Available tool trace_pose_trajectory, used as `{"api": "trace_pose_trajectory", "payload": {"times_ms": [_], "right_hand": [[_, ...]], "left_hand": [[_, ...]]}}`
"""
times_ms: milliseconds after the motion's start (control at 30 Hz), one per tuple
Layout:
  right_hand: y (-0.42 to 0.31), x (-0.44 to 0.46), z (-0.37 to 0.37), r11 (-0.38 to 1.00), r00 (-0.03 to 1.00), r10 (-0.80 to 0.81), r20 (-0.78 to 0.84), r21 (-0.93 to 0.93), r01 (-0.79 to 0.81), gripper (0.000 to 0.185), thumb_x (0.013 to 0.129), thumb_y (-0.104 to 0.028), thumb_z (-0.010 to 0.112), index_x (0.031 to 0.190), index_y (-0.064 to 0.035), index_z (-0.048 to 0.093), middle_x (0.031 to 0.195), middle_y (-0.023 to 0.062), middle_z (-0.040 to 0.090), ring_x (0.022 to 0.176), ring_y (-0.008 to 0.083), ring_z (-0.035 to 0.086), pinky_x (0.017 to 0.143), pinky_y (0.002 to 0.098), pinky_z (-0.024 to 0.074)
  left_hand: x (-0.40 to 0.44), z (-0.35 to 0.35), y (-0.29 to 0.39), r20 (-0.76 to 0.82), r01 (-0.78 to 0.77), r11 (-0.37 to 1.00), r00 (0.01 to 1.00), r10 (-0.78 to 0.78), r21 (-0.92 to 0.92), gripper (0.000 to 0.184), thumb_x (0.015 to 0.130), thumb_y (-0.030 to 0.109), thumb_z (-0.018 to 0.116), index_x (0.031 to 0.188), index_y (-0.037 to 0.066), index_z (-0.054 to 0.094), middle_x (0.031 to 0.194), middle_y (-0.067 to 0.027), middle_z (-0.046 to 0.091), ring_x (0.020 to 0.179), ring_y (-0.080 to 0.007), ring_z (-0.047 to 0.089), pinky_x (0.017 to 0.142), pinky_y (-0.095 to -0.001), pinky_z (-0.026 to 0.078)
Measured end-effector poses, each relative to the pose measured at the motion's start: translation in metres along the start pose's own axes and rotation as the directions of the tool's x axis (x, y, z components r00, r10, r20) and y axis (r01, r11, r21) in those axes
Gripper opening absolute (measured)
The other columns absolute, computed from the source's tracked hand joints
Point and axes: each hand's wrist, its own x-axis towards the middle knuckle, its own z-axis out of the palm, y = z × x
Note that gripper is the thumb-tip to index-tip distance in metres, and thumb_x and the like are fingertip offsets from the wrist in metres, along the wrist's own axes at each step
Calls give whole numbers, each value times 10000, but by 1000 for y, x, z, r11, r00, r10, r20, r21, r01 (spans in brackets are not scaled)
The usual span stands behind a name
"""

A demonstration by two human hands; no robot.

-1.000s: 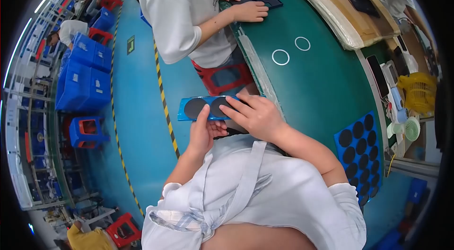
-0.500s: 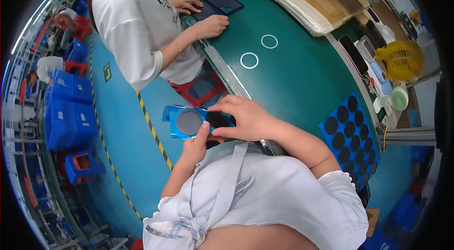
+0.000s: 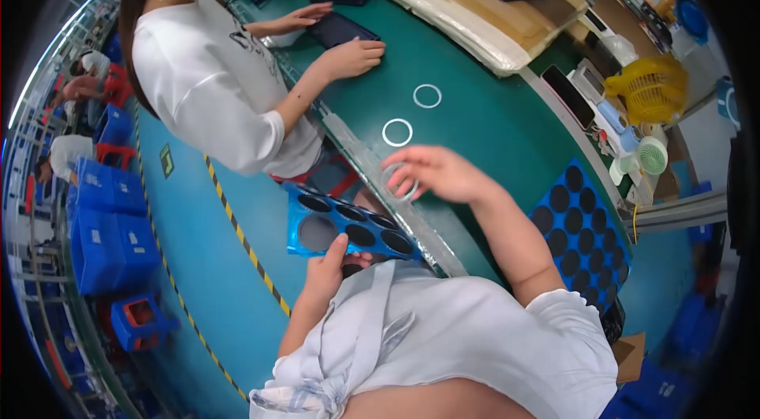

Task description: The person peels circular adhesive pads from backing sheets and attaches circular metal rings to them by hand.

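My left hand (image 3: pixel 326 267) grips the lower edge of a blue sheet (image 3: pixel 337 222) with several dark round pads on it, its thumb lying on the front face. The sheet is tilted and bent, and one round spot (image 3: pixel 317 234) near its left end looks greyer than the others. Over the edge of the green table, my right hand (image 3: pixel 439 173) pinches a thin pale ring (image 3: pixel 400 182) in its fingertips, apart from the sheet. Two more white rings (image 3: pixel 397 132) lie flat on the table (image 3: pixel 483 118) beyond that hand.
Another blue sheet of black round pads (image 3: pixel 586 237) lies at the right. Beside me on the left, a co-worker (image 3: pixel 210 78) handles a dark tray (image 3: pixel 342 29). A wrapped board stack (image 3: pixel 483 11), a yellow basket (image 3: pixel 647 90) and a small green fan (image 3: pixel 652 155) stand farther off.
My right hand has left the sheet and moved right and up, now with a ring in its fingers. The sheet in my left hand has opened out, showing more pads.
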Motion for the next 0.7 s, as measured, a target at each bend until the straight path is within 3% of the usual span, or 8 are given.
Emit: {"api": "trace_pose_trajectory", "payload": {"times_ms": [100, 200, 367, 500, 567, 600, 633, 700], "right_hand": [[3, 9, -65, 993, 931, 46, -363, 117, -3, 292, 774, -53, 372, 1026, -64, 518, 763, 22, 551, 677, 110, 541, 598, 235, 463], [8, 18, -119, 973, 750, 143, -645, 231, 13, 278, 756, -68, 390, 993, -91, 532, 698, -3, 512, 632, 98, 522, 602, 247, 461], [14, 39, -157, 969, 632, 157, -759, 243, 51, 269, 816, -118, 385, 1068, -110, 479, 716, -10, 488, 649, 96, 510, 611, 258, 460], [18, 60, -162, 999, 606, 32, -795, 18, -30, 328, 831, -143, 434, 1150, -68, 413, 808, 35, 495, 696, 105, 504, 608, 254, 469], [21, 65, -161, 998, 597, 2, -802, -32, -47, 390, 811, -134, 466, 1179, -39, 377, 920, 101, 509, 741, 180, 527, 662, 316, 471], [21, 64, -157, 865, 501, -221, -837, -406, -295, 419, 797, -133, 484, 1186, -30, 366, 979, 133, 492, 804, 228, 516, 725, 343, 445], [19, 62, -151, 544, 465, -459, -757, -654, -526, 449, 782, -132, 501, 1192, -22, 356, 1038, 165, 475, 867, 276, 504, 787, 370, 419], [10, 48, -118, 369, 493, -639, -590, -798, -477, 468, 749, -127, 531, 1176, -17, 374, 1127, 206, 408, 1054, 346, 374, 886, 387, 326]], "left_hand": [[2, -4, 3, -30, 46, 999, 998, -47, -27, 311, 848, 255, 413, 868, -35, 524, 728, -123, 569, 627, -192, 558, 573, -300, 479], [5, -4, 7, 7, 13, 998, 1000, -13, -56, 319, 851, 253, 420, 876, -45, 531, 744, -127, 576, 645, -193, 566, 596, -298, 480], [8, -4, 8, -4, 48, 998, 999, -48, -47, 294, 847, 242, 418, 852, -32, 524, 709, -121, 566, 612, -190, 558, 582, -304, 483], [6, 1, 9, -1, 58, 998, 998, -58, 12, 282, 848, 247, 431, 843, -19, 527, 702, -119, 567, 598, -183, 554, 569, -276, 466], [5, 3, 13, 11, 69, 998, 998, -69, 14, 267, 843, 236, 445, 849, -19, 524, 701, -115, 565, 590, -177, 550, 563, -266, 457], [4, 4, 14, 39, 70, 997, 997, -72, 43, 259, 842, 227, 449, 845, -22, 521, 701, -113, 564, 585, -173, 546, 562, -266, 456], [3, 5, 15, 63, 69, 995, 995, -74, 70, 251, 840, 218, 453, 841, -25, 517, 701, -112, 563, 580, -169, 543, 560, -265, 455], [3, 9, 19, 14, 105, 991, 994, -107, 85, 243, 840, 214, 455, 838, -22, 514, 702, -107, 562, 584, -158, 539, 554, -254, 451]]}}
